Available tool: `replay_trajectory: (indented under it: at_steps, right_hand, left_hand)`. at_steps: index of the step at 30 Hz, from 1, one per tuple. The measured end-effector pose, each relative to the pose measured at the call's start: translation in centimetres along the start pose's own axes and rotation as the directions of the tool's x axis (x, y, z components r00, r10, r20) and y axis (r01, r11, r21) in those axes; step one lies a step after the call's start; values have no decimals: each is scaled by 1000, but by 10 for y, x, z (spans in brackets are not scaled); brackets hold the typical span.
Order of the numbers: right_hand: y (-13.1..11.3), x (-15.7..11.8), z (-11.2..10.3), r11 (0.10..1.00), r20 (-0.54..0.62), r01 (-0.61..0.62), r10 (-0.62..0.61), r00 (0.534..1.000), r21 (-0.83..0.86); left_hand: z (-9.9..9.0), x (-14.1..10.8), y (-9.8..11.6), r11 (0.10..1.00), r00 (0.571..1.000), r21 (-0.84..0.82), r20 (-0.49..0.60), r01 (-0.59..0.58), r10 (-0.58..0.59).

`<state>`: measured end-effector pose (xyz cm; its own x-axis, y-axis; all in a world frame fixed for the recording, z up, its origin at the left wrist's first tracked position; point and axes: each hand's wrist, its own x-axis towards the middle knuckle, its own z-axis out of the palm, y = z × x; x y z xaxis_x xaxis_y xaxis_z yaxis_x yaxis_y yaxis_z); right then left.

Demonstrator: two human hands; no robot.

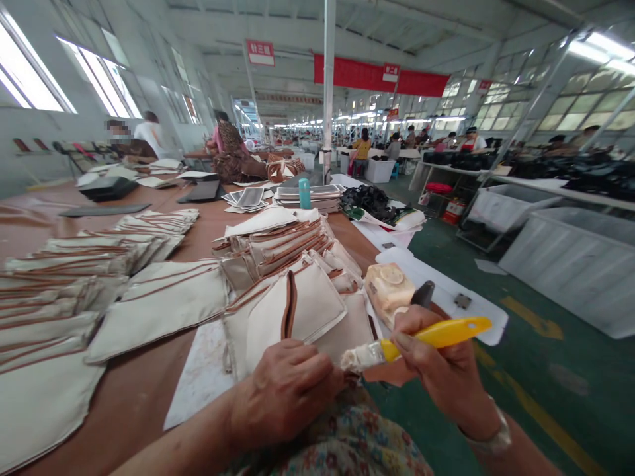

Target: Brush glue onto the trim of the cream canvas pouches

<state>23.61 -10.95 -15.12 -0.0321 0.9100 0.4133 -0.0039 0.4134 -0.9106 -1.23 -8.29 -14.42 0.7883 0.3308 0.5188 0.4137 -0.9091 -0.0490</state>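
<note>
Your left hand lies curled at the near edge of the cream canvas panel, directly ahead and closer to that hand; whether it grips, you cannot tell. The panel's brown-piped edge runs away from you. Your right hand firmly holds a yellow-handled paste brush, bristles pointing left.

We see a yellow-handled brush up close, cream cloth pieces striped with brown to the left, flowered clothing nearest, a green floor lined yellow on the right, and a far red banner.

The brown worktop carries piles of cream canvas panels with brown piping in front of a teal bottle, with flat stacks just beside it.
</note>
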Motion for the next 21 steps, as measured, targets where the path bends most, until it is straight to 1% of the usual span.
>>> replay_trajectory:
  at_steps: [2,3,4,5,7,8,9,10,11,13,14,15,17,18,19,21]
  right_hand:
    - [-5,-5,-10,993,151,15,3,988,-117]
    - [-8,-6,-15,986,199,37,-4,980,-161]
    - [-11,-7,-19,980,215,61,-19,976,-191]
    - [-14,-6,-22,976,192,86,-46,980,-202]
    - [-18,-5,-22,977,56,120,-112,992,-173]
    - [-18,-5,-19,979,-1,137,-139,990,-148]
    - [-18,-5,-16,981,-20,144,-148,989,-128]
    - [-17,-6,-13,983,14,139,-139,990,-118]
    - [-16,-7,-11,984,93,123,-112,989,-126]
    - [-13,-10,-10,981,243,85,-41,969,-173]
    - [-12,-11,-11,978,264,69,-15,964,-198]
    - [-11,-11,-12,977,243,63,-11,970,-205]
    - [-10,-9,-12,984,117,81,-63,991,-160]
    - [-9,-8,-10,987,60,92,-84,995,-131]
    - [-8,-6,-7,990,43,95,-90,995,-107]
    - [-6,-7,1,993,78,64,-56,995,-98]
  left_hand:
    - [-5,1,0,1000,999,3,23,-27,27]
    - [-7,1,1,999,999,3,27,-43,43]
    - [-8,1,1,999,998,1,27,-55,55]
    - [-8,1,1,998,998,-3,24,-63,63]
    - [-7,1,2,998,998,-17,1,-68,68]
    - [-6,0,3,997,997,-26,-12,-70,70]
    - [-5,0,3,997,997,-33,-25,-73,72]
    - [-4,0,4,997,997,-34,-36,-74,73]
    - [-4,-1,4,997,996,-32,-42,-76,75]
    - [-5,-2,4,996,996,-29,-40,-81,80]
    - [-6,-2,3,996,996,-30,-37,-83,82]
    - [-6,-3,3,996,996,-28,-40,-86,85]
    - [-8,-3,3,996,994,-11,-63,-86,86]
    - [-9,-4,4,997,994,10,-71,-78,78]
    - [-9,-5,5,997,995,32,-68,-64,66]
    - [-12,-10,8,997,998,68,-58,-22,26]
